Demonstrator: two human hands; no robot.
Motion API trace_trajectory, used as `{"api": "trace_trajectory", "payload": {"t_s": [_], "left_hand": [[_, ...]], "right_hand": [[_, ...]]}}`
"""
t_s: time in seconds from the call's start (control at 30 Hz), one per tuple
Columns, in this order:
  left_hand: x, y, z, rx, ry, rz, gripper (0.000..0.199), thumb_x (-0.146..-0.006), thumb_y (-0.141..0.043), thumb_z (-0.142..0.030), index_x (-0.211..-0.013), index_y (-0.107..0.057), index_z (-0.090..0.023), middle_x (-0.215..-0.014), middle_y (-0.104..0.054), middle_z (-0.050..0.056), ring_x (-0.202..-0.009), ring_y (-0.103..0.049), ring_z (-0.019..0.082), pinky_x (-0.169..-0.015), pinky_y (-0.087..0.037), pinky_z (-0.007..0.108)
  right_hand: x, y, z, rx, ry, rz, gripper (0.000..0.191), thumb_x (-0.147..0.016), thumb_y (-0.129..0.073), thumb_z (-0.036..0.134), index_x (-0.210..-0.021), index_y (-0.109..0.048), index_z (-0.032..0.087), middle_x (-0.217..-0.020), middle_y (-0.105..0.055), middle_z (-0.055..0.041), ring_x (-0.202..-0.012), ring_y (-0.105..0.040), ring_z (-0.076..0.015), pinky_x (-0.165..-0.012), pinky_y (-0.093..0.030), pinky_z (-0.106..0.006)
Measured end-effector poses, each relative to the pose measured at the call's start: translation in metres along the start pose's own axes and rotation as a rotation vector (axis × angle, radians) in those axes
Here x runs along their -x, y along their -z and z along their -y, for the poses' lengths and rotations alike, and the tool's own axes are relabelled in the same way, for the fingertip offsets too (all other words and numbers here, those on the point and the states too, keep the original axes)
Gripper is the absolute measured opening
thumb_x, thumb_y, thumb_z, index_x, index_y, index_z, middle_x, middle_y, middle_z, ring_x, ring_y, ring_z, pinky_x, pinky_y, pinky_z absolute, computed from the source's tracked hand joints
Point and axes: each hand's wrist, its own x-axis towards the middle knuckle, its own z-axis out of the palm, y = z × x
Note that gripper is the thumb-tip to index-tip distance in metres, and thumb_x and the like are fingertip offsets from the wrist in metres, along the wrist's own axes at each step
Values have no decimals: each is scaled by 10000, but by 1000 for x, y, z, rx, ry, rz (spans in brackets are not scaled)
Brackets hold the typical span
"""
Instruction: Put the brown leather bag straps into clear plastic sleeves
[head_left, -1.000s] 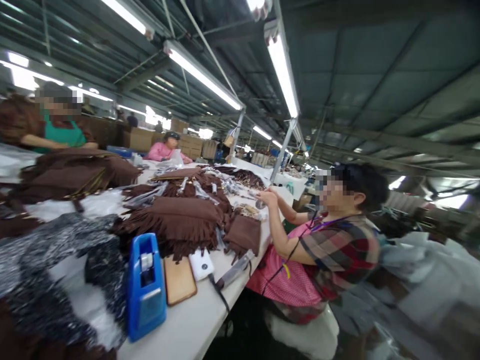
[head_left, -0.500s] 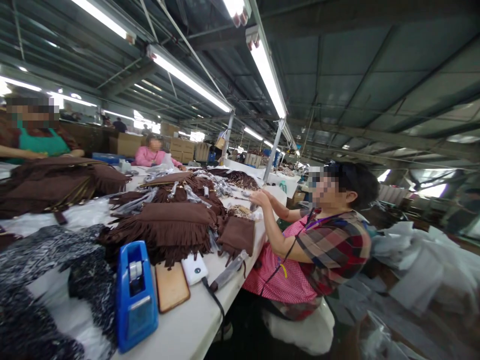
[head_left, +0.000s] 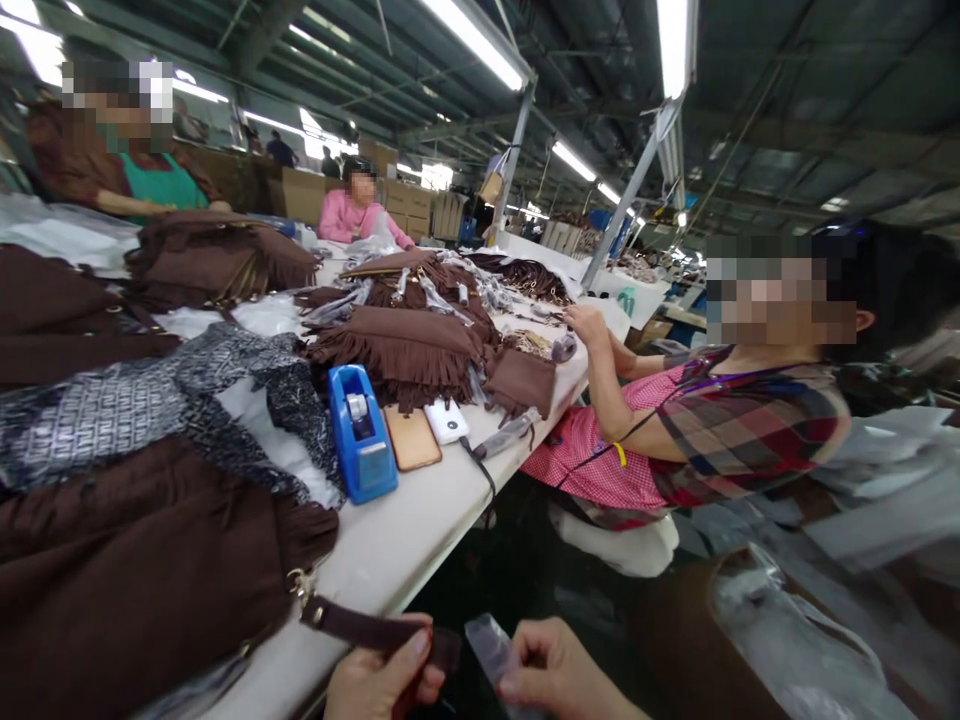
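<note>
Your left hand (head_left: 382,675) pinches a dark brown strap (head_left: 349,620) between thumb and fingers, its free end projecting to the right. Your right hand (head_left: 559,670) grips a narrow clear plastic sleeve (head_left: 491,645) with the fingertips; strap end and sleeve lie just beside each other, at the near edge of the scene, right of the table (head_left: 364,555). At its left end the strap meets a gold-coloured metal clasp (head_left: 301,585) at the edge of a large brown bag (head_left: 150,560), which occupies the near left of the table. Beyond the bag lies black-and-white patterned material (head_left: 97,415). To the right of this stand a blue tape dispenser (head_left: 375,475), a tan phone-shaped object (head_left: 412,437) and a white device (head_left: 448,422) with a black cable (head_left: 480,465). Farther along lies a fringed brown bag (head_left: 409,340), with a small brown pouch (head_left: 521,380) to its right. At the right, a co-worker in a pink checked apron (head_left: 600,465) sits at the table; two other people appear at the far left.
</note>
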Motion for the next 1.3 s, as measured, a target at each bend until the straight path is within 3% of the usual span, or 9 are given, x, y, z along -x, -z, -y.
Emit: {"api": "trace_trajectory", "payload": {"t_s": [0.27,0.6,0.83,1.03,1.17,1.3], "left_hand": [[7,-11,-9,70,-32,6,362,-404,-812,-250,-686,-639,-102,-477,-614,26,-456,-513,113,-471,-412,217],[-2,9,1,-174,-94,53,268,-451,-763,-310,-629,-663,-135,-499,-589,-8,-509,-457,101,-505,-317,213],[-5,15,5,-168,-94,141,278,-478,-758,-364,-616,-655,-145,-563,-605,2,-528,-446,106,-529,-312,239],[-10,24,18,-185,-59,62,470,-566,-656,-557,-722,-645,-113,-576,-612,41,-485,-435,113,-475,-294,241],[-6,24,8,-41,-74,-88,581,-587,-614,-602,-898,-623,-111,-716,-666,79,-510,-473,125,-488,-324,247],[0,22,-4,-19,-43,-129,546,-627,-583,-586,-868,-643,-99,-742,-678,111,-677,-562,195,-571,-379,269]], "right_hand": [[-1,-7,1,19,-35,106,249,-577,-750,352,-594,-623,139,-524,-497,49,-494,-365,-59,-474,-220,-193],[-7,-12,1,-24,-185,227,309,-494,-802,355,-614,-659,109,-549,-566,24,-494,-428,-54,-470,-259,-180],[-15,-18,-3,32,-144,269,321,-573,-762,396,-682,-666,110,-540,-538,36,-489,-396,-46,-461,-237,-183],[-20,-32,3,1,-177,271,406,-534,-759,477,-622,-611,110,-512,-492,43,-471,-357,-39,-454,-211,-188],[-22,-37,7,50,-227,282,454,-490,-756,528,-601,-599,117,-489,-468,48,-452,-335,-34,-440,-192,-193],[-25,-38,7,78,-244,287,472,-481,-750,551,-626,-634,117,-480,-474,45,-436,-341,-32,-436,-193,-194]]}}
